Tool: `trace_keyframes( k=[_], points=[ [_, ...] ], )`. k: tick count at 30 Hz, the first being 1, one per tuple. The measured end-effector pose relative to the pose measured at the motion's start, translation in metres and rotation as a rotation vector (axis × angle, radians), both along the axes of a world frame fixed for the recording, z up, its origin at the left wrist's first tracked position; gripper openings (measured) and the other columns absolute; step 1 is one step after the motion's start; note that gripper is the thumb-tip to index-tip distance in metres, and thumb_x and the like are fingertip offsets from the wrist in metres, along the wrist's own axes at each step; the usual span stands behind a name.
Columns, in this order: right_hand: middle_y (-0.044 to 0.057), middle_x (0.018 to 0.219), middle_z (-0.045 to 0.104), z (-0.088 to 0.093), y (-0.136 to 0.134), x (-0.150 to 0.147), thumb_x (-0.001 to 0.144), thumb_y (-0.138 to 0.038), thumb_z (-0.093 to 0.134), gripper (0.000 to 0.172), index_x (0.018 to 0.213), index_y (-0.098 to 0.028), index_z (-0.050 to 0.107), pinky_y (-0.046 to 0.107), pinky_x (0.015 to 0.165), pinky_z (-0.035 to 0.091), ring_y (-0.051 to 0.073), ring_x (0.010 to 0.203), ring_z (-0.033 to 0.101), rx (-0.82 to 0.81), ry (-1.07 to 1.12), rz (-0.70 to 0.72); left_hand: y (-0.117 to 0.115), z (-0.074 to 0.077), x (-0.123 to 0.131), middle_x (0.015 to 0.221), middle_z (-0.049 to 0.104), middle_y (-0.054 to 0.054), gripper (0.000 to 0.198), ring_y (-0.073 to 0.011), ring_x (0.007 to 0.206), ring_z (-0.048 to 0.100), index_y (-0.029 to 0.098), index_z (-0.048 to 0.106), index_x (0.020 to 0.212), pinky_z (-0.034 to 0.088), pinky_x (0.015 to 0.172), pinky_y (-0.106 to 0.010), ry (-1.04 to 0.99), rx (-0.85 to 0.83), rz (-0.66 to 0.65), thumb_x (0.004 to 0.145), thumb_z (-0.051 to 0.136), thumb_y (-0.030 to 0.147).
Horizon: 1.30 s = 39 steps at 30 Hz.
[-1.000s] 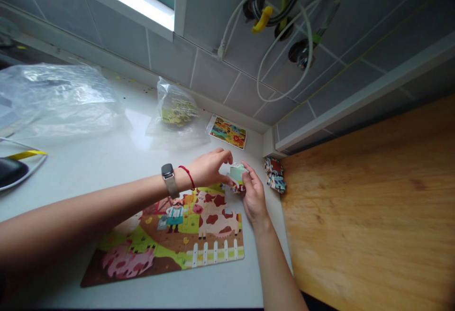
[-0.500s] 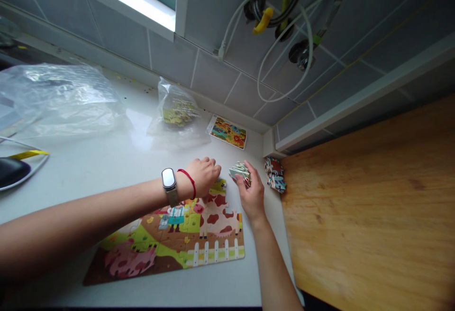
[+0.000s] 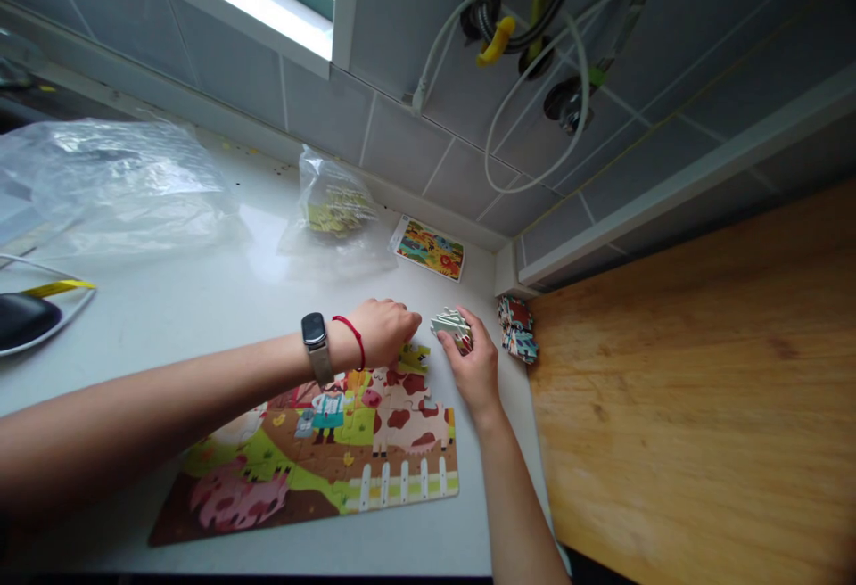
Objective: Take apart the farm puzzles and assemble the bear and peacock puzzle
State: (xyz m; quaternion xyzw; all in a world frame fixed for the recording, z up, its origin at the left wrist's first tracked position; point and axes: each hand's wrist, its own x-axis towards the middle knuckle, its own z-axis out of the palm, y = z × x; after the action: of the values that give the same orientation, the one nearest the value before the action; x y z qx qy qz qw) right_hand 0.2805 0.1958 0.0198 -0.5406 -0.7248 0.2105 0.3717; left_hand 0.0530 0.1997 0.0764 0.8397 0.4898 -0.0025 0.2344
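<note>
On the white surface (image 3: pixel 187 300): farm jigsaw puzzle (image 3: pixel 405 438), joined below, apparently unfinished at the stepped upper right. Pinched between fingers of the right hand (image 3: pixel 477 366): stack of loose pieces (image 3: pixel 446 324). Curled at the upper edge: fingers of the left hand (image 3: pixel 375 332); cannot tell if pinching anything.

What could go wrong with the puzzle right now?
The loose pieces in the right hand might slip and scatter. The left hand, at the upper edge of the puzzle, could nudge it apart. The piled pieces beside the wooden surface could topple if bumped.
</note>
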Motion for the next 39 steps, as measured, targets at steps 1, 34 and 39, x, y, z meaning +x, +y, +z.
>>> trace_keyframes(
  k=[1, 34, 39],
  points=[
    [0.013, 0.127, 0.073, 0.0, 0.0, 0.0, 0.093, -0.036, 0.073, 0.043, 0.133, -0.022, 0.066, 0.043, 0.102, 0.057, 0.027, 0.113, 0.071, -0.006, 0.003, -0.001, 0.0, 0.0, 0.001, 0.1, 0.074, -0.011, 0.022, -0.0304, 0.094, 0.073, 0.019, 0.069, 0.1, 0.053, 0.076, -0.035, -0.018, -0.014, 0.004, 0.08, 0.073, 0.012],
    [0.01, 0.127, 0.076, 0.003, -0.005, -0.005, 0.096, -0.055, 0.067, 0.063, 0.151, -0.027, 0.052, 0.043, 0.093, 0.063, 0.026, 0.107, 0.076, -0.399, 0.592, 0.118, 0.027, -0.006, -0.002, 0.078, 0.074, 0.0, 0.008, -0.0137, 0.072, 0.064, 0.016, 0.076, 0.086, 0.047, 0.069, -0.023, -0.651, -0.045, 0.221, 0.079, 0.078, 0.018],
    [0.01, 0.123, 0.078, 0.01, -0.007, -0.013, 0.09, -0.053, 0.075, 0.064, 0.145, -0.024, 0.059, 0.044, 0.097, 0.063, 0.027, 0.106, 0.077, -0.381, 0.488, 0.126, 0.028, -0.013, -0.002, 0.08, 0.074, 0.0, 0.009, -0.0148, 0.074, 0.066, 0.017, 0.074, 0.087, 0.048, 0.07, -0.023, -0.661, -0.036, 0.222, 0.08, 0.077, 0.022]
  ],
)
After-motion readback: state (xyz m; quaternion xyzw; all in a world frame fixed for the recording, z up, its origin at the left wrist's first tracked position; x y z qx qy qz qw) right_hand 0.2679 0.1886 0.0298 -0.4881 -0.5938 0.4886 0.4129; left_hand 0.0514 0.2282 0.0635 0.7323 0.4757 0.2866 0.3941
